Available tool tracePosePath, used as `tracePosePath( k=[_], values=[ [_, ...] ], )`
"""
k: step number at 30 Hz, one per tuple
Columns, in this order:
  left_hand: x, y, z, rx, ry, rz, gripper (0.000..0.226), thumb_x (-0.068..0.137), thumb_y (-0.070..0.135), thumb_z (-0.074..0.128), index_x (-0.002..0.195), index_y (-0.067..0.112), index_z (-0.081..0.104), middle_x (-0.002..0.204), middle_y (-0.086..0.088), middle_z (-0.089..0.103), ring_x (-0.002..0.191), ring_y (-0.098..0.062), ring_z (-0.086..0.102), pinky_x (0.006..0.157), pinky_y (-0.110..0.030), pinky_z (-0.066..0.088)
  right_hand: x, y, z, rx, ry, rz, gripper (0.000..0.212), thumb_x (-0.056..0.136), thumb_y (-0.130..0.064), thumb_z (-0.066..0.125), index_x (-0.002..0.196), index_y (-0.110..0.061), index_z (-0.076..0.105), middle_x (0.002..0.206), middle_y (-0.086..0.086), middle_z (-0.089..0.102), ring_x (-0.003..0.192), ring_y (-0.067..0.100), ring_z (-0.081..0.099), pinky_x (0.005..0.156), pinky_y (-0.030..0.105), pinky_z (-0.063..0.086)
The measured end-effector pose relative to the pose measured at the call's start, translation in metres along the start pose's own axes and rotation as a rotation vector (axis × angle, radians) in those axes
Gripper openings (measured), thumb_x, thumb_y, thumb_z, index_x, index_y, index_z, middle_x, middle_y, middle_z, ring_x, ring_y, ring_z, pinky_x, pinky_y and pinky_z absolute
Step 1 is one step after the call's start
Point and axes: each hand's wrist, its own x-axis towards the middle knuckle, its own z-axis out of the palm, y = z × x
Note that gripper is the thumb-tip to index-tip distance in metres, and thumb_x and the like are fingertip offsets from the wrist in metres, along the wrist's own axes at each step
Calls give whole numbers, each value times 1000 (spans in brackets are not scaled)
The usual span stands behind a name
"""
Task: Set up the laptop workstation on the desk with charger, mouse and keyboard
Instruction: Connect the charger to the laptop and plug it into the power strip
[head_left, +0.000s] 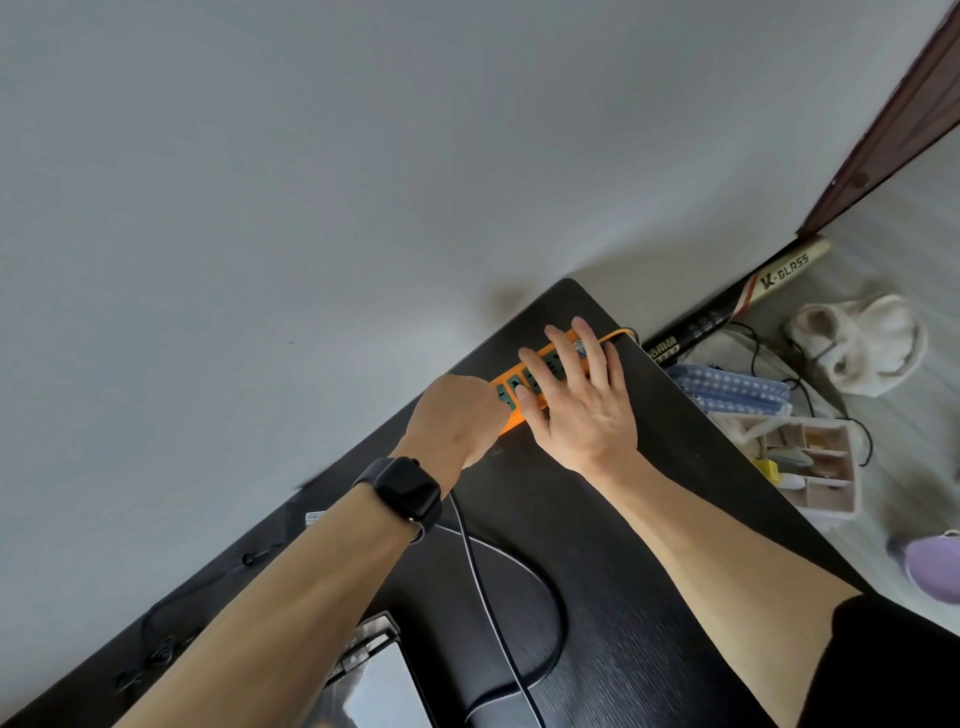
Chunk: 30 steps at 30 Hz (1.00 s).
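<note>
Charger cable (482, 587) leads under left hand (457, 415), curled at end of power strip (513, 387), grasp hidden; right hand (582, 410) flat, pressing strip.

Desk (649, 519): dark wood-grain top, finely ribbed, low sheen.
Power strip (519, 387), at the desk's far edge: smooth orange plastic with matt dark-green socket faces.
Charger cable (480, 582): woven sleeve, black-and-white fleck, cloth-like.
Black cable (550, 587): smooth rubbery jacket, slight gloss.
Watch (408, 493): glossy dark face, matt black strap.
Wall (260, 208): smooth, matt pale paint.
Slippers (857, 343), on the floor beyond the desk's right edge: fluffy cream cloth.
Organiser tray (831, 499): pale matt plastic.
</note>
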Motion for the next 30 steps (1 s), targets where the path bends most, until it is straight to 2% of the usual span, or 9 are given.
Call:
tracePosePath(
  k=[6,12,17,22,25,28,30],
  values=[
    [6,4,-2,-82,-5,-45,35,98,28,57,127,8,59,109,-6,67,96,-21,67,85,-30,50,0,0,-1,-19,-10,13,51,102,-54,32,141,-29,53,156,6,40,152,32,19,116,58,26],
    [-9,-6,9,-151,28,-43,48,96,37,59,135,10,54,119,-9,63,100,-22,67,87,-33,53,-1,-1,0,-25,-15,0,51,102,-54,32,142,-29,53,157,6,39,153,32,17,117,58,26],
    [-6,0,8,-136,38,-48,47,97,35,57,136,9,53,114,-8,64,94,-20,67,79,-28,50,1,-1,-1,-29,-42,-5,54,101,-55,29,143,-29,51,157,7,38,153,33,16,117,59,25],
    [-7,-2,7,-132,36,-43,46,98,34,56,136,9,53,117,-9,63,98,-22,67,83,-30,51,3,-2,0,-24,-28,-8,53,101,-55,31,142,-29,52,156,7,39,152,33,18,117,58,25],
    [-5,-3,4,-111,21,-48,42,97,31,57,133,8,55,112,-9,63,93,-21,65,80,-30,49,4,0,1,-16,-18,-11,52,101,-54,32,141,-28,53,156,7,40,152,33,19,117,58,25],
    [-2,0,4,-137,8,-103,38,97,29,58,129,10,59,95,-4,58,76,-17,53,70,-27,42,2,1,1,-9,-22,-11,52,101,-54,32,141,-28,53,156,7,39,152,33,18,117,58,24],
    [0,2,6,-173,13,-136,38,95,30,60,128,11,60,90,-2,55,73,-15,49,69,-26,40,0,1,2,-14,-23,-14,51,101,-53,32,141,-29,53,157,7,38,152,33,18,117,58,25]
  ],
)
